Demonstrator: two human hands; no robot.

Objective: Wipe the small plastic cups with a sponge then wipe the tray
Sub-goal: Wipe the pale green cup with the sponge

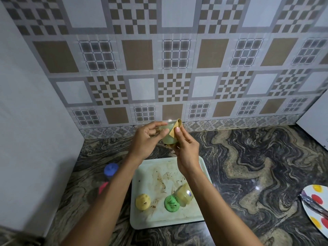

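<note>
Gripping 1 cup (166,139) in left hand (145,141), right hand (186,150) pinches 1 sponge (174,131) against it; 3 dirty cups (142,201) on 1 tray (142,176), 2 other cups (111,170) alongside.

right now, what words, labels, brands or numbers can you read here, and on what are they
None can be read.
The tipped clear cup on the tray has a small bluish patch, perhaps a sticker: too blurred to read.
The greenish cup in the left hand and the sponge in the right hand show no text.
</note>
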